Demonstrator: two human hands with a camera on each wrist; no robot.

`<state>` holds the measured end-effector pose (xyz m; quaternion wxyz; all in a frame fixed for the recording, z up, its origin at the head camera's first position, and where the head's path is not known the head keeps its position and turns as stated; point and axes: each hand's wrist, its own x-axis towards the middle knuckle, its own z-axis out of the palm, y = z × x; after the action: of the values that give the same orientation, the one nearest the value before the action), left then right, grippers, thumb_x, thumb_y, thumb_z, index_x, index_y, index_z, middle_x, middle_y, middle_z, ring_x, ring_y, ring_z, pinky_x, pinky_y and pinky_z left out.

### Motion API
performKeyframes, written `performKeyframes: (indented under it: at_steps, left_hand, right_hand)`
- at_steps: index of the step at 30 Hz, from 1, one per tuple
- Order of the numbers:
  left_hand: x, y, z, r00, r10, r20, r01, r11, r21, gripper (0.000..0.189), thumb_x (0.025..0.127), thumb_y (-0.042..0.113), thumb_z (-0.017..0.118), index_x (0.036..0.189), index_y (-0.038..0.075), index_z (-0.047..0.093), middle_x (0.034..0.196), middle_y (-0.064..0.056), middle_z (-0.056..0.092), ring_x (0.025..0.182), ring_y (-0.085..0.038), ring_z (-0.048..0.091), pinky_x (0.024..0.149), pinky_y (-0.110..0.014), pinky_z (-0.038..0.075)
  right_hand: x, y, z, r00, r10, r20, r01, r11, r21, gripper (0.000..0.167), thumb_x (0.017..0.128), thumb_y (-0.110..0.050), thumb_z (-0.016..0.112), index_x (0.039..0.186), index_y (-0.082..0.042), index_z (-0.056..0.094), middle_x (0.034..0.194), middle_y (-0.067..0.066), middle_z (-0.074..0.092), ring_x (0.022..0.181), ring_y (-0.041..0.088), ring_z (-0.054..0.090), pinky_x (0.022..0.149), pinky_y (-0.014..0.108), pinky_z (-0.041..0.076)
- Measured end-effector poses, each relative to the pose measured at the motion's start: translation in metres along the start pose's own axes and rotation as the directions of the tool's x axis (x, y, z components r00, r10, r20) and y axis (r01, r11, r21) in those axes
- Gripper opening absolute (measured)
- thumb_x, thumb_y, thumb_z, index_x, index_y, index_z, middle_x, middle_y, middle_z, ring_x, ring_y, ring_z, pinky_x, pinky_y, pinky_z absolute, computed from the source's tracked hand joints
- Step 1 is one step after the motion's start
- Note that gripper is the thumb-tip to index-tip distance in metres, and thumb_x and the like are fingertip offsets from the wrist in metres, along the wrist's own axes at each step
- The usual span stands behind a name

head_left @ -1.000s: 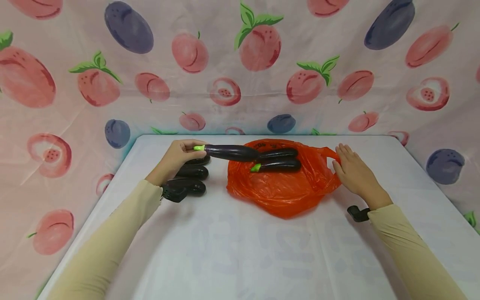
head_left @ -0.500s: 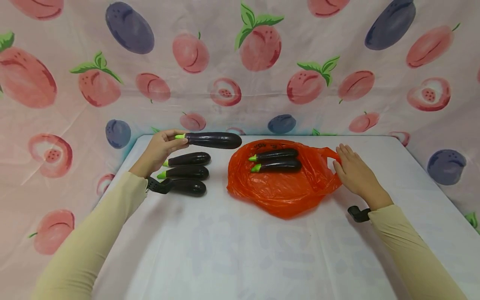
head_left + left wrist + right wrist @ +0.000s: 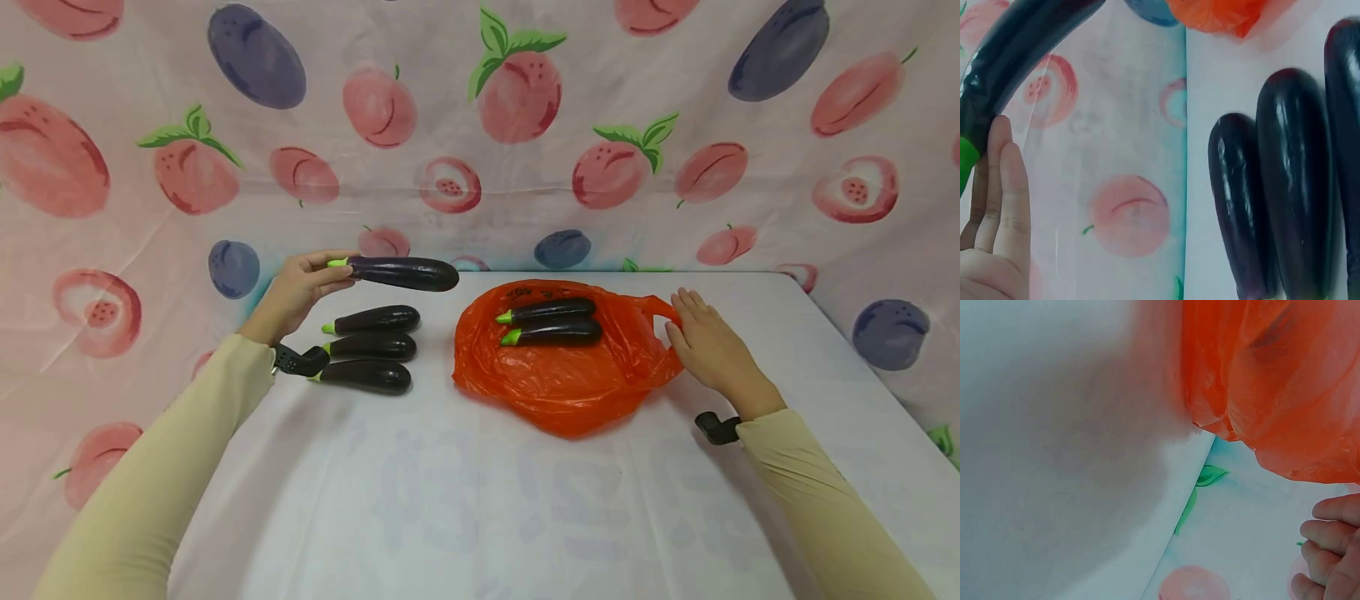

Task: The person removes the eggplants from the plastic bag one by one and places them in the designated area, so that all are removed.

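Observation:
My left hand [image 3: 288, 292] pinches a dark purple eggplant [image 3: 401, 273] at its green stem end and holds it level above the table's far left. In the left wrist view, the fingers [image 3: 1013, 200] lie straight under the held eggplant [image 3: 1007, 59]. Below it, three more eggplants [image 3: 375, 344] lie in a row with stems to the left. An orange-red plastic bag [image 3: 555, 387] lies spread in the middle, with two eggplants [image 3: 558, 332] on it. At the bag's right handle, my right hand [image 3: 708, 350] rests with its fingers straight; the right wrist view shows its fingertips just beyond the bag.
A white-covered table [image 3: 480, 517] spans the view. Behind it and at its sides hangs a pink cloth [image 3: 525, 183] printed with fruit. A black wrist mount [image 3: 302, 360] on the left wrist overlaps the nearest eggplant's stem in the head view.
My left hand has drawn the eggplant up and left, away from over the bag, uncovering the row of three and the second eggplant's stem on the bag. My right hand has stayed put.

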<state>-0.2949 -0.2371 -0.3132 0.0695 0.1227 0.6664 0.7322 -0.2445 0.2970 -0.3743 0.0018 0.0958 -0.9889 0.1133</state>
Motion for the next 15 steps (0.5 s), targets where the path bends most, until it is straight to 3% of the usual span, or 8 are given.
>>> performKeyframes:
  at_steps: [8,15]
  left_hand:
    - [0.006,-0.002,-0.016,1.000,-0.023,-0.006,0.023,0.998,-0.064,0.024,0.091,-0.002,0.055,0.094,0.014,0.072,0.096,0.005,0.070,0.085,-0.008,0.069,0.081,-0.018,0.054]
    - [0.010,-0.010,-0.027,0.996,-0.081,-0.031,0.080,0.995,-0.052,0.019,0.091,0.004,0.059,0.103,0.014,0.071,0.101,0.007,0.067,0.088,-0.007,0.069,0.083,-0.017,0.053]
  right_hand:
    - [0.001,-0.001,0.000,1.000,-0.011,0.004,0.011,1.000,0.003,0.061,0.102,-0.029,0.029,0.145,0.012,0.016,0.151,0.032,0.014,0.141,0.046,0.010,0.113,0.060,0.013]
    - [0.001,-0.001,0.001,1.000,-0.017,0.002,0.017,1.000,0.002,0.060,0.102,-0.029,0.029,0.144,0.012,0.017,0.151,0.032,0.014,0.141,0.046,0.010,0.113,0.060,0.013]
